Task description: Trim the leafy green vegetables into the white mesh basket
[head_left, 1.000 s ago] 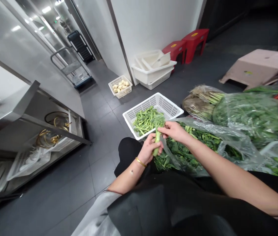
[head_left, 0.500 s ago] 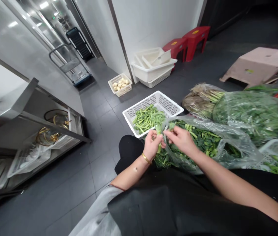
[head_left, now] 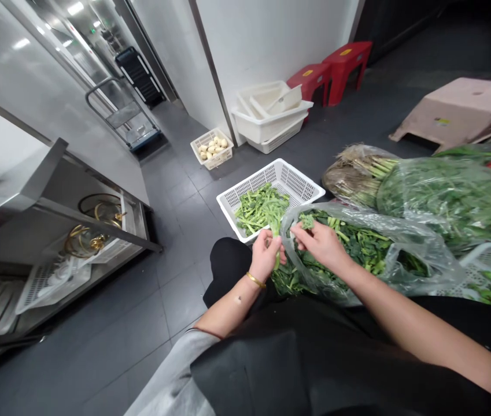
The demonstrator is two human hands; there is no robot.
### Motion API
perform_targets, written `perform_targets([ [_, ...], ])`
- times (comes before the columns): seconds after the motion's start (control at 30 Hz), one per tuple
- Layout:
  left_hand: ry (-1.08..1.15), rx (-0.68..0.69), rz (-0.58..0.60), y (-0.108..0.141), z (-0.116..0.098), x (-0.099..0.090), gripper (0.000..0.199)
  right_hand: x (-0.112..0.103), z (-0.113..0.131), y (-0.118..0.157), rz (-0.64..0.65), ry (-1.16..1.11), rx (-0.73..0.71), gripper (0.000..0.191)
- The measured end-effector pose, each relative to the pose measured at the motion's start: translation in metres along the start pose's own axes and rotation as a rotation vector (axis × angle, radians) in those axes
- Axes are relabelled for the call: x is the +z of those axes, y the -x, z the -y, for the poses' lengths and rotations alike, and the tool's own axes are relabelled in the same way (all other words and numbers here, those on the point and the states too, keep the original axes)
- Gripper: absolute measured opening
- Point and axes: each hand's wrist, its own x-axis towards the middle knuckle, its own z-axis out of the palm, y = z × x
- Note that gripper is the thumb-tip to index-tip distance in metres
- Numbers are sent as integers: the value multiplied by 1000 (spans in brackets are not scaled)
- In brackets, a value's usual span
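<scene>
Head view: you look down at your two hands over your lap, with gray floor tiles (head_left: 184,289) on your left.

Left hand: your left hand (head_left: 265,255) is curled shut around a leafy green stem (head_left: 276,245). A gold bangle (head_left: 256,280) sits on that wrist.

Right hand: your right hand (head_left: 322,245) is nearly shut, with the thumb and fingers pinched by a small leafy bit (head_left: 307,221). You cannot tell if it has a firm hold.

Stem place: it stands at 12 o'clock from your lap, between your hands.

Stem feel: it looks light and fairly stiff, but it may snap. The leaves look soft and may tear, so take hold low on the thick stem.

Bag: a clear plastic bag (head_left: 427,254) of dark leafy greens (head_left: 358,248) lies at 1 o'clock, right under your right hand.

Basket: a white plastic basket (head_left: 271,173) of short green stems (head_left: 256,211) sits at 12 o'clock, just past your hands.

Rest: more bagged greens (head_left: 453,202) lie at 2 o'clock. A small basket of pale lumps (head_left: 213,147) and stacked white trays (head_left: 269,115) sit farther off near 12 o'clock. Red stools (head_left: 344,66) stand at 1 o'clock, and a steel shelf (head_left: 98,231) stands at 10 o'clock.
</scene>
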Motion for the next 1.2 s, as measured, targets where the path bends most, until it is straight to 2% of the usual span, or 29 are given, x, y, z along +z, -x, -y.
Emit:
perform_targets([
  [0.07,-122,50,-14,6,7,5,38,-3,-1,-16,6,40,29,33],
  [0.13,-127,31,4,10,12,10,38,0,-2,-21,-37,119,-20,32],
  [0.2,-4,-60,49,8,10,12,38,5,-2,-13,-80,168,-182,30],
  [0.27,177,-194,76,2,2,9,37,8,-3,3,-35,129,-406,28],
  [0.3,269,-264,83,-2,-4,6,35,8,-4,10,11,76,-469,27],
  [0.33,353,-326,94,-5,-10,2,33,7,-6,16,48,6,-456,25],
  [0.37,427,-374,116,-7,-15,-3,30,5,-7,19,63,-75,-369,25],
  [0.47,555,-463,273,-5,-20,-11,30,-1,-11,14,71,-374,50,31],
  [0.5,565,-487,334,-3,-18,-11,32,-3,-11,9,101,-491,141,33],
  [0.6,552,-562,496,5,-8,-8,38,-6,-8,-4,246,-752,211,38],
  [0.7,475,-550,585,6,-1,-3,40,-7,-6,-8,294,-776,205,43],
  [0.77,374,-443,535,3,0,0,39,-7,-7,-7,269,-664,223,45],
  [0.83,289,-306,383,-1,2,4,36,-3,-9,-4,196,-447,205,41],
  [0.87,273,-269,300,-3,4,6,34,0,-10,-1,131,-313,144,38],
  [0.9,278,-268,222,-5,6,8,34,4,-11,3,67,-182,33,32],
  [0.97,335,-368,92,-9,10,11,35,11,-12,11,-5,7,-314,21],
  [1.03,412,-513,-4,-14,13,8,37,15,-11,19,49,89,-630,17],
  [1.07,439,-567,-33,-17,13,4,37,14,-12,22,86,102,-704,19],
  [1.13,439,-620,-46,-23,12,-8,36,5,-18,30,85,136,-670,19],
  [1.2,289,-602,-61,-35,7,-24,33,-20,-37,40,-2,213,-484,17],
])
